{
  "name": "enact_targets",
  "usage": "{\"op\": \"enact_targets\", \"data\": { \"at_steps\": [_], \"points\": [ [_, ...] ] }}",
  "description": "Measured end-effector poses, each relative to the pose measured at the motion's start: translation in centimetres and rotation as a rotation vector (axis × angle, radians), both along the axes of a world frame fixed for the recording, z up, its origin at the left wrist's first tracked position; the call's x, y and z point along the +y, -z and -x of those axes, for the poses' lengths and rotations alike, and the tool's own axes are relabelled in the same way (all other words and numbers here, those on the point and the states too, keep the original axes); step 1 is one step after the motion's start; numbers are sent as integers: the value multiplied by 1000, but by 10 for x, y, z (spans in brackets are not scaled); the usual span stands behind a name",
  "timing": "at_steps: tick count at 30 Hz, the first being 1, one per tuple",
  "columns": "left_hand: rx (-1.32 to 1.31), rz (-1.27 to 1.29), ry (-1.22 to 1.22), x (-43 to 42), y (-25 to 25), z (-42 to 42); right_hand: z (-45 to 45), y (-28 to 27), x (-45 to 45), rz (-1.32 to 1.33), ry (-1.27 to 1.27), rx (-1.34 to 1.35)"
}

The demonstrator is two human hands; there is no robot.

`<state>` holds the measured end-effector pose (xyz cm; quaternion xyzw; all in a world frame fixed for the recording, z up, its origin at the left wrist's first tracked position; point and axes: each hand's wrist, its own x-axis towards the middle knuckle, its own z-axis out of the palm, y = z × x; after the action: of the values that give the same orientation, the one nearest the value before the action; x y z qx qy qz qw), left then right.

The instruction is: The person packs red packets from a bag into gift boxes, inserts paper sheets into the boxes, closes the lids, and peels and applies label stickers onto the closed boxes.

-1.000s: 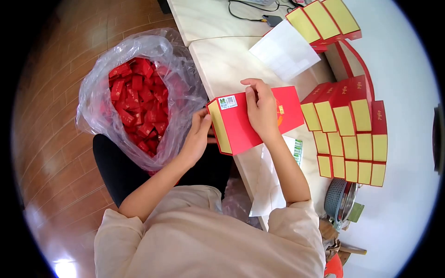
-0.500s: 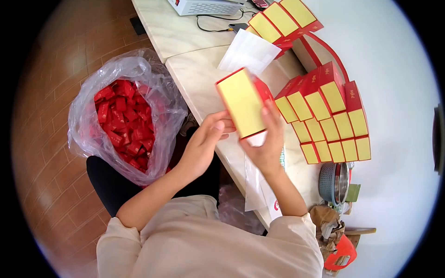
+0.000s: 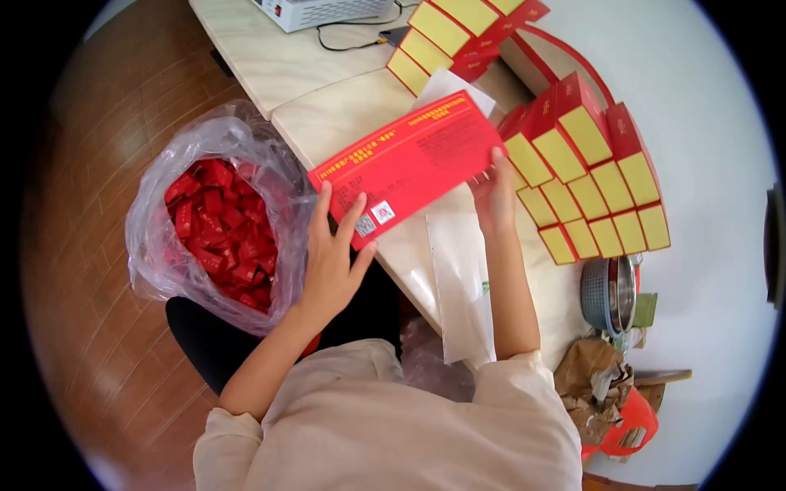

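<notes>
A red cardboard box (image 3: pixel 409 168) with yellow print, dark small text and two square codes faces up between my hands, above the table. My left hand (image 3: pixel 336 254) grips its lower left end, fingers lying on the printed face. At the opposite end, my right hand (image 3: pixel 494 192) holds the right edge, its fingers partly hidden behind the box. White sheets (image 3: pixel 463 286) lie on the table below, near my right forearm. Another white sheet (image 3: pixel 446 86) shows partly behind the box.
Stacked red boxes with yellow ends (image 3: pixel 606 184) stand along the wall at right; more boxes (image 3: pixel 442 29) are stacked at the back. A clear plastic bag (image 3: pixel 147 225) full of small red packets (image 3: pixel 221 229) sits left of the table (image 3: pixel 303 123). A grey basket (image 3: pixel 596 295) is at right.
The box has turned from showing its yellow end to showing its broad printed face. My left hand has come onto its left end, and my right hand has shifted to its right edge.
</notes>
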<state>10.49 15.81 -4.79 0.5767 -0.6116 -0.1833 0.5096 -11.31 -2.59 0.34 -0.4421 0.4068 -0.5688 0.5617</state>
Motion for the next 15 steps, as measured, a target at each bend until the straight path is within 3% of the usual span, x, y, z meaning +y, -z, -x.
{"op": "enact_targets", "data": {
  "at_steps": [2,4,5,6,8,15],
  "points": [
    [-149,-6,-86,-5,-3,-4,14,14,-4,-106,-52,43],
    [-159,19,-54,-11,1,-8,20,17,5,135,135,596],
    [-175,19,-75,-13,1,-8,28,15,11,306,223,768],
    [-189,19,-92,-15,0,-5,39,11,19,287,252,778],
    [-210,2,-122,-15,-1,-2,60,3,33,511,343,1233],
    [-175,26,-111,-17,2,-2,129,32,106,252,332,1438]
  ]
}}
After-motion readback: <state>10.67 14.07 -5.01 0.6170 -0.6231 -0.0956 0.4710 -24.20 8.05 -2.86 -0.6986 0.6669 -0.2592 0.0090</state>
